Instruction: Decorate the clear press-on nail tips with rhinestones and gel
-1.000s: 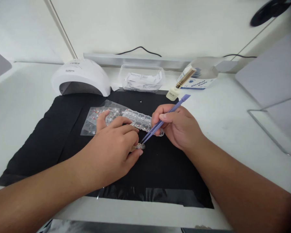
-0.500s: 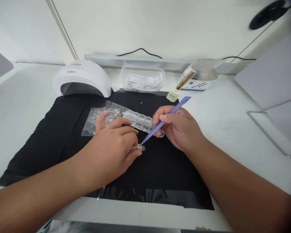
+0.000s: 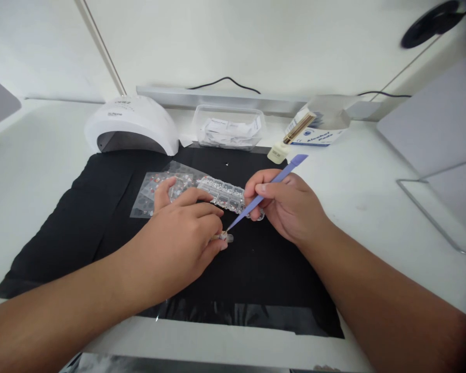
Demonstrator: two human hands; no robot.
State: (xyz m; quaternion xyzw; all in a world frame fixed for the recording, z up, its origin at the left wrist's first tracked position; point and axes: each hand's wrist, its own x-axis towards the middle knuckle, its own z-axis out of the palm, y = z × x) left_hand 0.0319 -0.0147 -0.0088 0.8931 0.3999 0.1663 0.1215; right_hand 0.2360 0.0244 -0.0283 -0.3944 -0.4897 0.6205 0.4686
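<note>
Between the thumb and index finger of my left hand is a small clear false nail tip, with whitish bits on it; part of it is hidden by the fingers. My right hand is closed like a pen grip around a purple plastic stick tool. The tool's thin end meets the nail tip. Just beyond my fingers lies a clear compartment case of tiny decorations. Under the raised left fingers, clear sheets with small coloured pieces are spread.
A black cloth covers the work area. Behind it stand a white nail lamp, a clear tub of packets, a small pale bottle and an alcohol pads box. A wire-legged stand is at the right.
Almost nothing differs. The view has shifted very slightly, and both hands keep the same hold, the tool's point still at the nail tip.
</note>
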